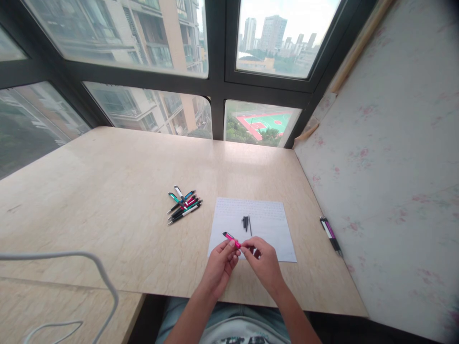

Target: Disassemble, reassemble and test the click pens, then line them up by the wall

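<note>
- Head view: pink pen (231, 239) is held low over the sheet of paper (267, 212), at six o'clock on the counter (107, 191), with its far end pointing to ten o'clock.
- Fingers of the left hand (220, 265) are clamped on the barrel, seemingly to steady it.
- Fingers of the right hand (263, 263) are pinched together on the pen's near end, so both hands share it.
- Small black parts (246, 223) lie on the paper at twelve o'clock from the hands — dark on white and within easy reach.
- Heap of pens (184, 205) lies at ten o'clock; two more pens (330, 234) lie at three o'clock, well apart from the hands.
</note>
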`<action>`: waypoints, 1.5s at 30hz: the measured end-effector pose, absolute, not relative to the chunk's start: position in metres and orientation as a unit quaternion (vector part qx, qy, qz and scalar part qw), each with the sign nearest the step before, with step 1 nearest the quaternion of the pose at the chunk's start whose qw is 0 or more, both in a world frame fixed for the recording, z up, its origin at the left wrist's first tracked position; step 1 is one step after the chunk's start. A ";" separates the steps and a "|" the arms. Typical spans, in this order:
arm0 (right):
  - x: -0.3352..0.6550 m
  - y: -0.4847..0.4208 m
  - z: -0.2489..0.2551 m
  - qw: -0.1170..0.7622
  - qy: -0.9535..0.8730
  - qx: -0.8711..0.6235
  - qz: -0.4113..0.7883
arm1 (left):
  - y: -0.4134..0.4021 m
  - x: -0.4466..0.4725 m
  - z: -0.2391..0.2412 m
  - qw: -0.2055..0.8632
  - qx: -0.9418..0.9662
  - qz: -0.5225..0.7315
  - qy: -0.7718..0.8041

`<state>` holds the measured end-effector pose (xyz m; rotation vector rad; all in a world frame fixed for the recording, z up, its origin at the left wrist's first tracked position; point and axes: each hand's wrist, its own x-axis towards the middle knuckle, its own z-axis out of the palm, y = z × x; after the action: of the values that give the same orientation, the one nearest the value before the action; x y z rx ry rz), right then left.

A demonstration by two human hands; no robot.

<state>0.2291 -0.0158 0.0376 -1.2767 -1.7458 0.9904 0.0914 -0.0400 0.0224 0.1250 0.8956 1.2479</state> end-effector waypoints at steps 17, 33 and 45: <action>0.246 0.011 0.007 0.231 -0.728 -0.626 0.156 | -0.037 0.088 0.016 0.712 -0.004 0.568 0.413; 0.236 0.045 0.001 0.224 -0.730 -0.619 0.184 | -0.038 0.085 0.023 0.705 -0.001 0.577 0.414; 0.232 0.058 0.001 0.189 -0.744 -0.614 0.185 | -0.037 0.082 0.020 0.699 -0.002 0.580 0.418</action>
<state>0.2324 0.0577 0.0014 -1.7264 -2.0915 0.5217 0.0816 -0.0370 0.0203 -0.0036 0.9316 1.2926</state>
